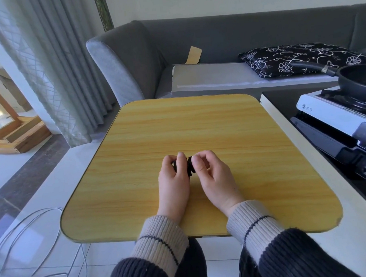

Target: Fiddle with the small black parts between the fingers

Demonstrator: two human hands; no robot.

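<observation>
Both hands meet over the middle of a yellow wood-grain table [135, 130]. My left hand [174, 181] has its fingers curled round a small black object [190, 167], of which only dark edges show. My right hand [213, 177] pinches the same black object from the right with thumb and forefinger. Most of the object is hidden behind the fingers, so its shape cannot be told. Both wrists wear ribbed beige cuffs with a dark stripe.
A grey sofa [131, 62] stands behind the table, with a black floral cushion [301, 58] on it. At the right sits a white portable stove [329, 113] with a black pan [359, 78]. White cables [34, 230] lie on the floor at the left.
</observation>
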